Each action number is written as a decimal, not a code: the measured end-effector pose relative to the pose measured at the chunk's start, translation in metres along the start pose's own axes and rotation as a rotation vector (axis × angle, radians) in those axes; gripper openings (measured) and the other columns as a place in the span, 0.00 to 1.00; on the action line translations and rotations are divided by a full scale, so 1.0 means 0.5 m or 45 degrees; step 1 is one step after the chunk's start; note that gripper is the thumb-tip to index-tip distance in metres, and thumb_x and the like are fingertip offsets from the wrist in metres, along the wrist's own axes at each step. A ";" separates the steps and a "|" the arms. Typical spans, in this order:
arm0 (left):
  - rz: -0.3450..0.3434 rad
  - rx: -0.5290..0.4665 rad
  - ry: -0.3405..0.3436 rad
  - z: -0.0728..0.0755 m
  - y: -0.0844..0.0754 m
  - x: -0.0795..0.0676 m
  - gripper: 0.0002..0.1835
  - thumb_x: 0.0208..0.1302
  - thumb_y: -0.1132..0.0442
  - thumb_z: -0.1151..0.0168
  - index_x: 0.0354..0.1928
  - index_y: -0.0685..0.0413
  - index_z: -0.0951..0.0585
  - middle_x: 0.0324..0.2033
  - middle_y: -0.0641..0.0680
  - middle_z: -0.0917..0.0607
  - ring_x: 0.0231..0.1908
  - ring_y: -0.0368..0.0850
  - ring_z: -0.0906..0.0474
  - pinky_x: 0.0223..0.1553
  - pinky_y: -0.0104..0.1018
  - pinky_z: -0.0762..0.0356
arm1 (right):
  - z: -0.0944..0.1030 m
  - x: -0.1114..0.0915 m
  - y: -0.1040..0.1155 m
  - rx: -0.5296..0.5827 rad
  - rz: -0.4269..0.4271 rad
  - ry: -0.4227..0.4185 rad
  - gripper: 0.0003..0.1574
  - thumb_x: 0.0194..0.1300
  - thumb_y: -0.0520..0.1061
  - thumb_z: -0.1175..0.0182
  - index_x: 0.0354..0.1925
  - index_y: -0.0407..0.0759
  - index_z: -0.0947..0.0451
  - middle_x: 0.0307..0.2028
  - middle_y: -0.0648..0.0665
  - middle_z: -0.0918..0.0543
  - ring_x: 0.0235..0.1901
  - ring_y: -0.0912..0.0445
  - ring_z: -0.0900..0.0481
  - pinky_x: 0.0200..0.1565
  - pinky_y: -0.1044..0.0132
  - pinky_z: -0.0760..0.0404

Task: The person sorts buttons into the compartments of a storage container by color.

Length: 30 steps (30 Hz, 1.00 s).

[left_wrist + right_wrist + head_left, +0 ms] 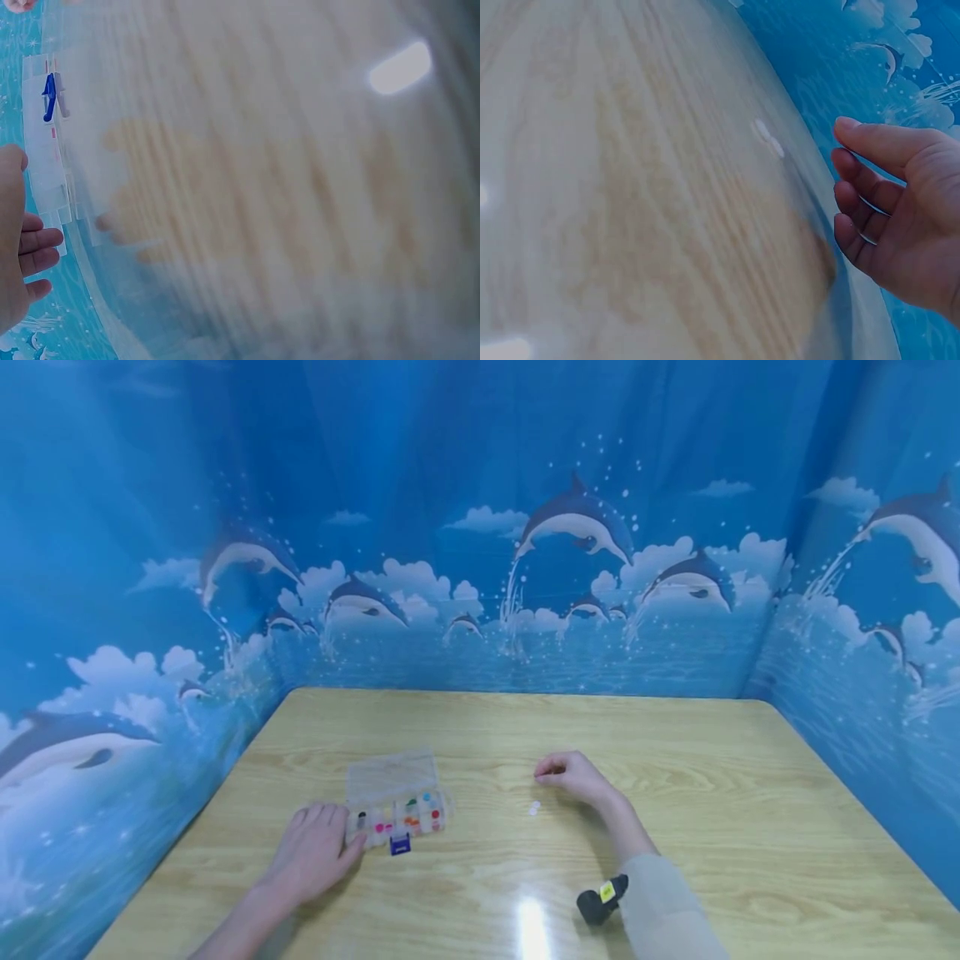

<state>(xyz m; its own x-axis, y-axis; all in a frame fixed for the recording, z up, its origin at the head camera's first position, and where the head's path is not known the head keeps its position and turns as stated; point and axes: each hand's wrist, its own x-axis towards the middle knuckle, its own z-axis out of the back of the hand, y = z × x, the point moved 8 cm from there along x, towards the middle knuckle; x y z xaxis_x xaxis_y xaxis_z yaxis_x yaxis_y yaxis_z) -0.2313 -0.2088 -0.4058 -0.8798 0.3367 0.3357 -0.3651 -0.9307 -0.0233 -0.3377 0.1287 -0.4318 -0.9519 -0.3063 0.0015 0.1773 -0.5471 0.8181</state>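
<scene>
A clear plastic compartment box (397,817) lies on the table with its lid (392,777) raised at the back. Small coloured pieces sit in its compartments, and a blue latch (400,844) shows at its front. At the box's left end rests my left hand (315,843), its thumb by the front corner; in the left wrist view its fingers (39,241) look relaxed. Two small white discs (534,808) lie together on the table right of the box. Just beyond them hovers my right hand (573,774), fingers loosely bent, with a gap between thumb and forefinger and nothing visible there.
The wooden table (675,760) is bounded by a blue dolphin-print curtain (480,527) at the back and both sides. A black device with a yellow label (602,900) sits at my right wrist. Light glares off the table's front.
</scene>
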 end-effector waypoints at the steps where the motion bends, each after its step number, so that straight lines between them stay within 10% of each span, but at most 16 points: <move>1: 0.000 0.002 0.002 0.000 0.000 0.000 0.16 0.58 0.53 0.40 0.32 0.61 0.27 0.30 0.58 0.25 0.38 0.57 0.28 0.47 0.54 0.32 | -0.001 -0.002 -0.001 0.000 0.004 0.010 0.08 0.59 0.37 0.39 0.38 0.34 0.20 0.36 0.45 0.18 0.41 0.52 0.24 0.46 0.57 0.26; 30: 0.012 -0.011 0.011 -0.010 0.002 0.001 0.17 0.59 0.53 0.41 0.34 0.62 0.27 0.31 0.59 0.24 0.39 0.57 0.28 0.48 0.54 0.32 | -0.037 -0.018 -0.009 0.001 0.008 0.243 0.07 0.56 0.37 0.36 0.36 0.38 0.20 0.37 0.47 0.23 0.39 0.54 0.27 0.42 0.59 0.28</move>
<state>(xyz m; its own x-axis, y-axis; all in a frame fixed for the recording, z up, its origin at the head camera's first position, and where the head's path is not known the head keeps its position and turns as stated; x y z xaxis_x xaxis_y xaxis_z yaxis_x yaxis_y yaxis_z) -0.2337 -0.2090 -0.4101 -0.8859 0.3289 0.3272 -0.3592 -0.9326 -0.0349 -0.3253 0.1195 -0.4459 -0.8862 -0.4519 -0.1021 0.1830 -0.5440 0.8189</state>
